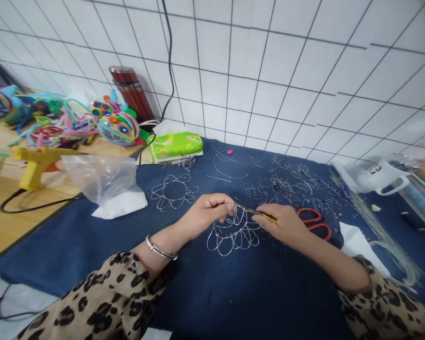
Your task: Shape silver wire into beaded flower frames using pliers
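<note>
My left hand (216,208) is closed, pinching the upper edge of a wire flower frame (233,242) made of silvery loops with small pink beads. In my right hand (281,223) is a pair of pliers (267,216) with yellow on the handles, its jaws pointing left at the wire beside my left fingertips. The frame hangs just above the dark blue cloth, loops toward me. Whether the jaws grip the wire is too small to tell. Another looped wire ring (175,192) lies flat on the cloth, left of my hands.
Red-handled scissors (320,225) lie by my right wrist. Wire pieces (286,182) are scattered behind them. A white mug (387,177) and long straight wires (378,231) are at right. At left are a plastic bag (106,184), yellow glue gun (31,165), green tissue pack (177,146) and red flask (132,94).
</note>
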`<state>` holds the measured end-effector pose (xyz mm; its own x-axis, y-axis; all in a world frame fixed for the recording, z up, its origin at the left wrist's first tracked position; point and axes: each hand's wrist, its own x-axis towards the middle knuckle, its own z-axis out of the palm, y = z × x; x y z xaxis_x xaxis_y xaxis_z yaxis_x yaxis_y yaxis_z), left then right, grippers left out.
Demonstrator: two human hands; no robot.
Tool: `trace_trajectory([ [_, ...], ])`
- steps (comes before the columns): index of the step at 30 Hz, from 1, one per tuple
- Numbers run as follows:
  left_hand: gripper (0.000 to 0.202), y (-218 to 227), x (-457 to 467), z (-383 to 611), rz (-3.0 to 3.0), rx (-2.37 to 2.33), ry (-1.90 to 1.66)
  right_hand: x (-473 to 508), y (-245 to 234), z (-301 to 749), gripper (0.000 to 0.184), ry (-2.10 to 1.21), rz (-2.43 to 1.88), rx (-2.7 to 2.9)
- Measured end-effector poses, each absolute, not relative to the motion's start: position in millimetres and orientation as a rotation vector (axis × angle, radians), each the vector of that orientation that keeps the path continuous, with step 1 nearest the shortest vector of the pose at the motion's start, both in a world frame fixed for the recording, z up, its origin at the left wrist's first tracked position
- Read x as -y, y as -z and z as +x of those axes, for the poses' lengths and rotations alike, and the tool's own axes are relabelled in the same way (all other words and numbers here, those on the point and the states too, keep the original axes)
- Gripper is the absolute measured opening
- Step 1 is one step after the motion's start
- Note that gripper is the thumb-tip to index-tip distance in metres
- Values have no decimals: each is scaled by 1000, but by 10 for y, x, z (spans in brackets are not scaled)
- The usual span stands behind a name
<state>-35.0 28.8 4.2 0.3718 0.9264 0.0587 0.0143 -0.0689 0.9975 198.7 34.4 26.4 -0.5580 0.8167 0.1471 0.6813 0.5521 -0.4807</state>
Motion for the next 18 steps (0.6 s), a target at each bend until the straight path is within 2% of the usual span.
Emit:
trace_trajectory([
  [15, 13, -125, -260, -350, 1550, -884, -831, -516, -328, 2146, 33, -218, -955, 2667],
  [18, 14, -135, -257, -348, 1583, -905, -791, -513, -375, 2154, 33, -74, -906, 2717],
])
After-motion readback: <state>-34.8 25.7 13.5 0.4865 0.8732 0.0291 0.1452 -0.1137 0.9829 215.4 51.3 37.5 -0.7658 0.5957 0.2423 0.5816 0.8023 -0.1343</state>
